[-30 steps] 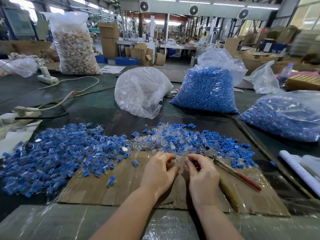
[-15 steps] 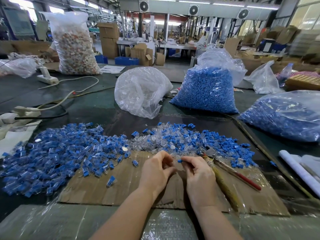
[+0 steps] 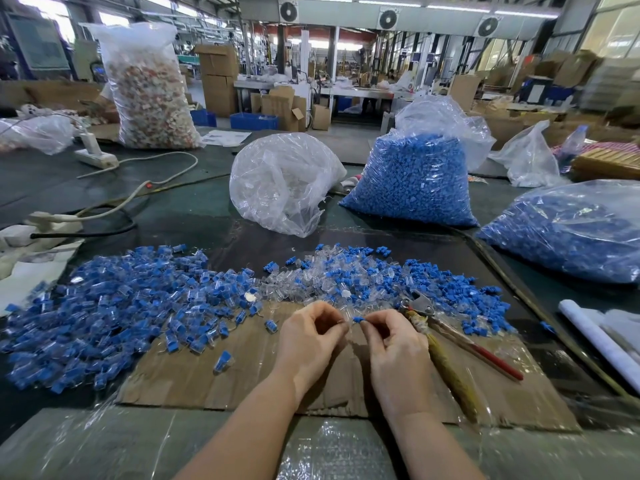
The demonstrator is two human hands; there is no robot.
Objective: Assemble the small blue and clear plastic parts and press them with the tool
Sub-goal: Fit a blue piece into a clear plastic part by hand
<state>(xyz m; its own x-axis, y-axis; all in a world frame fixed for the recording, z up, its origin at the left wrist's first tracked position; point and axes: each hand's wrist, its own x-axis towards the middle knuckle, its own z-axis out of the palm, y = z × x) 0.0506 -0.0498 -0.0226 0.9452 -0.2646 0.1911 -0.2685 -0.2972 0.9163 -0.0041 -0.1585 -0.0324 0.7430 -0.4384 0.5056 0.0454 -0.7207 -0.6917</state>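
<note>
Blue plastic insert, one small piece, is sitting pinched at the fingertips of the right hand, just above the flat brown cardboard sheet. Left hand is curling thumb and forefinger together right beside it; whether a clear piece is being held there, cannot tell. Two hands are working, nearly touching, over the cardboard's far edge.

One pair of metal pliers with a red handle and a tape-wrapped handle is lying on the cardboard, just right of the right hand.

Loose parts are too many to count: a heap of assembled blue-and-clear pieces is spreading left of the cardboard, a mixed heap of clear shells and blue inserts is lying beyond it.

Five plastic bags are standing farther back from the cardboard: one crumpled clear bag with a few clear pieces, one bag of blue inserts, one bag of blue parts lying at far right, one tall bag of pale and reddish parts at far left, one small crumpled clear bag, contents unclear.

White cable is trailing across the dark table, left of the clear bag.
</note>
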